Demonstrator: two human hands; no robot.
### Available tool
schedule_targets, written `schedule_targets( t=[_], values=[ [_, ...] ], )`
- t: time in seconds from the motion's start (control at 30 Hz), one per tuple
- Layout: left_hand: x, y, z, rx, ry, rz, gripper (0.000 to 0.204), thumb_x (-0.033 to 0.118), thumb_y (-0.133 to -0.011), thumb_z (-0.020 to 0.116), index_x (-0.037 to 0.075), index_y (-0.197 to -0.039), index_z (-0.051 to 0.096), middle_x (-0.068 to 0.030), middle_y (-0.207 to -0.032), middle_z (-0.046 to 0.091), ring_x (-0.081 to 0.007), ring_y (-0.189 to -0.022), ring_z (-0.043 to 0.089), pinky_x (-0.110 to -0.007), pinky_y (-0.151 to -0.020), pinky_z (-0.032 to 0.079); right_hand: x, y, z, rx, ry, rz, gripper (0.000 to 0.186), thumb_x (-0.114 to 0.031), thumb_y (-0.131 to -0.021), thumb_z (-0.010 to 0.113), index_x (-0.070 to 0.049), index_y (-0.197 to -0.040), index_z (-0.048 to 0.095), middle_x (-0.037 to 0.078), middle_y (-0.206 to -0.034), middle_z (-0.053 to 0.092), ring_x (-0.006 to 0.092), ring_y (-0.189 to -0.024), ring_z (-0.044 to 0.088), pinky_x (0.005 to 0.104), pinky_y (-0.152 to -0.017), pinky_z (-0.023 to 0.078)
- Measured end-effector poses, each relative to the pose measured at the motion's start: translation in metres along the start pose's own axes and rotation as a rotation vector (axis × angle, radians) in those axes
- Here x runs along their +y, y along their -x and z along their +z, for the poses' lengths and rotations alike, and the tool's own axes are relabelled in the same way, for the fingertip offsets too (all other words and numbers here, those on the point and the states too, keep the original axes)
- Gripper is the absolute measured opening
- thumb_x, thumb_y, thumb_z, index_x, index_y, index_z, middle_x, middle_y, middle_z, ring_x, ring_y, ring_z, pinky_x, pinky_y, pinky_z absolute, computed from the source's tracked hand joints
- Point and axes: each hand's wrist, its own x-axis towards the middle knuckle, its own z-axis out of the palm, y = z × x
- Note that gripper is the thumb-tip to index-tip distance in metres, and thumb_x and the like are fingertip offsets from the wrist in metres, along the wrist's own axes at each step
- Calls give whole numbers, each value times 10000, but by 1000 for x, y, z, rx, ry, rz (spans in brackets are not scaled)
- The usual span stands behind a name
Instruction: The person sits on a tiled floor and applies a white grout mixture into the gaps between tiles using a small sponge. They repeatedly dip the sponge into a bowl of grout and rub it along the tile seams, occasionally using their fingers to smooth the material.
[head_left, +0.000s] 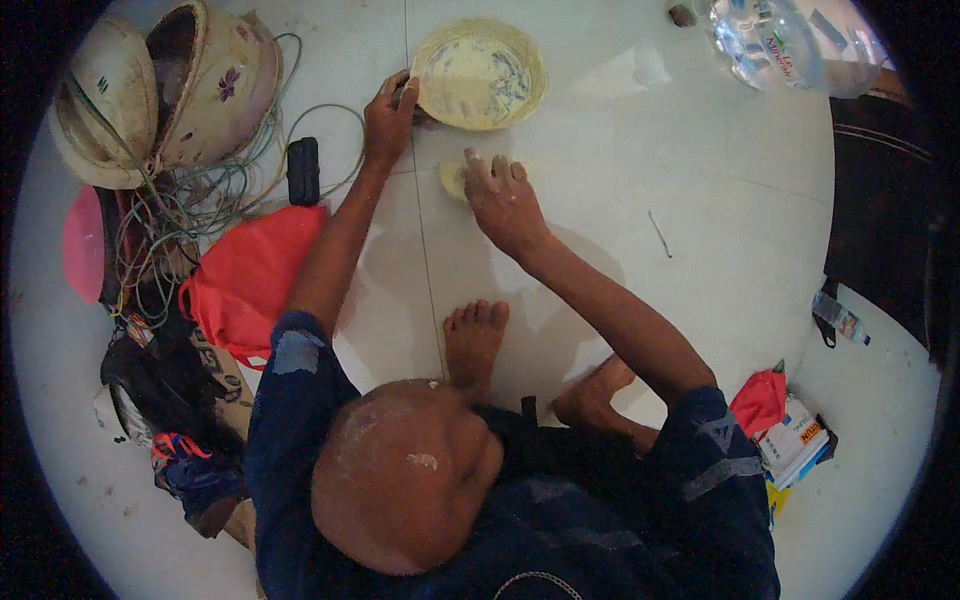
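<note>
Nearest the body, a bare knee and two bare feet (475,335) are seen on the pale tiled floor (700,190). Just beyond them the right hand (503,200) is pressed palm-down, fingers spread and flour-dusted, over a small pale lump of dough (452,178), which peeks out only at the hand's left edge; most of the lump is hidden, so its shape cannot be judged, and no closed grip is formed. Farther off, the left hand's grip (388,118) is curled around the near-left rim of a round yellow woven tray dusted with flour (480,72). The dough lies just nearer than the tray, between both hands, closer to the right.
</note>
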Motion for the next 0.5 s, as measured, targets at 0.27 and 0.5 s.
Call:
schedule_targets(
  t=[0.27,0.5],
  values=[
    [-29,-9,3,39,31,-56,415,311,-897,571,-21,-1146,575,-127,-1020,656,-183,-930,611,-312,-844,474,-10,7,18,7,30,-106,324,-123,-811,538,31,-1095,569,146,-1174,526,298,-984,512,420,-807,429],
    [-25,-14,7,2,88,-44,443,330,-886,584,-13,-1166,569,-145,-1068,639,-192,-958,604,-314,-859,464,-8,-10,21,-6,-2,-96,361,-119,-810,530,24,-1141,553,149,-1170,520,311,-1019,506,441,-844,429]
  ],
)
